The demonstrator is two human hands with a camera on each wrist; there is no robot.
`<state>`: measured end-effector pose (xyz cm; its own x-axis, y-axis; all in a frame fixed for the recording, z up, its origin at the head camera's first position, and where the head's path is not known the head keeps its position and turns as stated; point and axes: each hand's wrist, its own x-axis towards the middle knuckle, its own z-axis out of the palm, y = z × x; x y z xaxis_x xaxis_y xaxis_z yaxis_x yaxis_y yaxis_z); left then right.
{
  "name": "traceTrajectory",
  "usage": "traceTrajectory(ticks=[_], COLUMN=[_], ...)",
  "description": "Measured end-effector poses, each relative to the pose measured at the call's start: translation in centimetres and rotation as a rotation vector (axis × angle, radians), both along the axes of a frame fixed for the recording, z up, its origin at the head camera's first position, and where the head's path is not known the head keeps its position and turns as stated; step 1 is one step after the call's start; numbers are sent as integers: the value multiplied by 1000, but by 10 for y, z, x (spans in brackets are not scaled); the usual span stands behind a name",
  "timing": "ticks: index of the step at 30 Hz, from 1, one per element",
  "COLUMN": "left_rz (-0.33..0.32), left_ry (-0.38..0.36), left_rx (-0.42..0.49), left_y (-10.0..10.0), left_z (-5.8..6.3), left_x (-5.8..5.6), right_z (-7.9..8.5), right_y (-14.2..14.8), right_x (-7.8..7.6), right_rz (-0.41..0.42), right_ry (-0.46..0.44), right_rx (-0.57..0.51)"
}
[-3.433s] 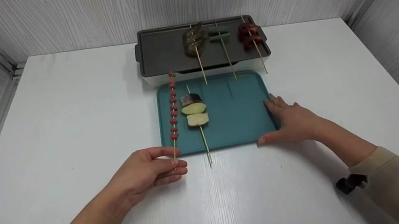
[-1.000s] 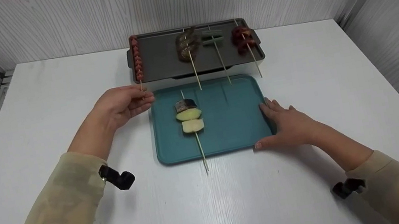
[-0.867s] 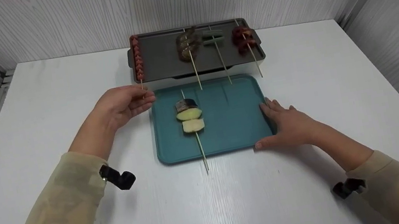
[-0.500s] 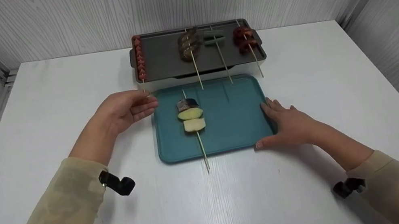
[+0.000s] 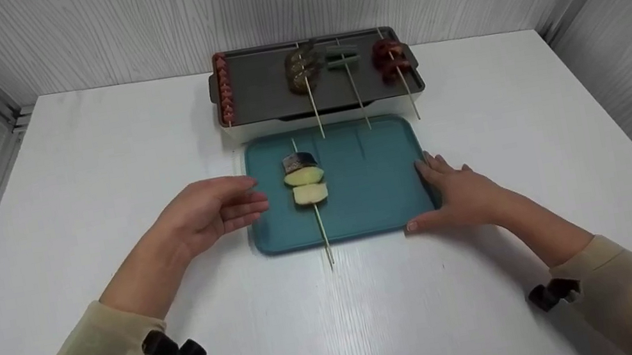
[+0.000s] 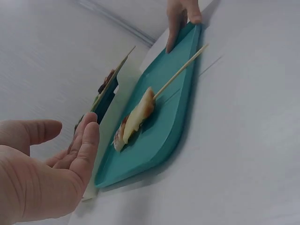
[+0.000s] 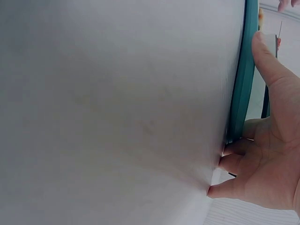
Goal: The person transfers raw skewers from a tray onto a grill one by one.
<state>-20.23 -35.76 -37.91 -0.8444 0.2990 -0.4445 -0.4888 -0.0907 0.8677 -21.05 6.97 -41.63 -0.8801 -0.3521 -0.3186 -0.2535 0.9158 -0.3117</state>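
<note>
My left hand (image 5: 211,212) is apart from everything, hovering by the left edge of the teal tray (image 5: 371,194) with relaxed fingers and nothing in them. On that tray lies a skewer (image 5: 310,194) with a dark-skinned chunk and two pale yellow pieces; its stick sticks out over the front rim. At the tray's right front corner rests my right hand (image 5: 462,194), thumb along the front edge and straight fingers against the side, as the right wrist view also shows. A skewer of small red pieces (image 5: 225,89) lies at the left end of the dark grill plate (image 5: 260,83).
Also on the grill plate are a brown shrimp-like skewer (image 5: 302,69), a green-piece skewer (image 5: 342,56) and a dark red curled skewer (image 5: 391,60), their sticks reaching over the tray side. White panels (image 5: 133,27) wall the table's back and sides.
The red-piece skewer went from my left hand over the tray to the grill plate's left end. My left hand has let go and drawn back toward me. My right hand stays at the tray corner.
</note>
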Motion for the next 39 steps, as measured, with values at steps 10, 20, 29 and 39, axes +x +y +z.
traceTrajectory(ticks=[10,20,29,39], left_rz=[-129,-188,-186,-176], left_ry=[-47,-102,-146,-181], left_rx=[46,47,40,48], left_y=[31,50,61,71], left_z=[-11,-24,-31,-37], left_x=[47,62,62,61], right_z=[0,-1,-1,1], right_y=[0,1,0,0], right_x=[0,-1,-1,0], right_rz=[1,15,10,1], right_ry=[-4,-4,-9,-21], right_rx=[7,6,7,4])
